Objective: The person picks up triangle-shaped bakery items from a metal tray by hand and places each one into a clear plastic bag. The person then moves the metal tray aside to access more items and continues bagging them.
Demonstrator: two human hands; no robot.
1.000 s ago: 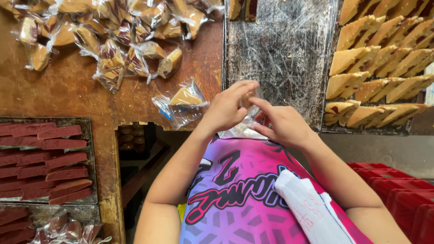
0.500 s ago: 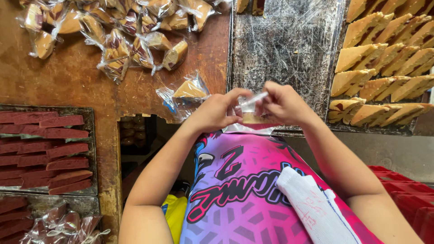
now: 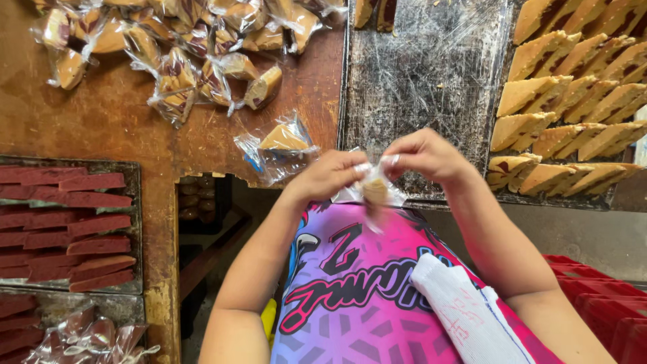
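1. Compared with a moment ago, my two hands are sitting a little closer to my chest, and the wrapped sweet piece [image 3: 375,189] is now hanging lower between them, more of its clear film showing.
2. My left hand [image 3: 328,176] is pinching the film at the piece's 9 o'clock side, fingers closed on the plastic.
3. My right hand [image 3: 424,155] is gripping the film from the 1 o'clock side, fingertips curled shut over the top edge.
4. The piece itself is hanging just below both sets of fingertips, touching them through the wrap, over the near edge of the surface [image 3: 121,121] and above my pink shirt [image 3: 357,296].
5. A single bagged wedge [image 3: 283,139] is lying on the wood at 10 o'clock from my left hand, near it but apart.
6. The heap of bagged pieces [image 3: 182,47] is resting farther off at 11 o'clock.
7. The dark metal tray [image 3: 431,67] is lying at 12 o'clock, with rows of unwrapped tan wedges [image 3: 573,108] at 2 o'clock from my right hand.
8. Red bars in a tray [image 3: 67,229] are lying well apart at 9 o'clock.
9. A white cloth [image 3: 465,310] is draping over my lap at 5 o'clock.
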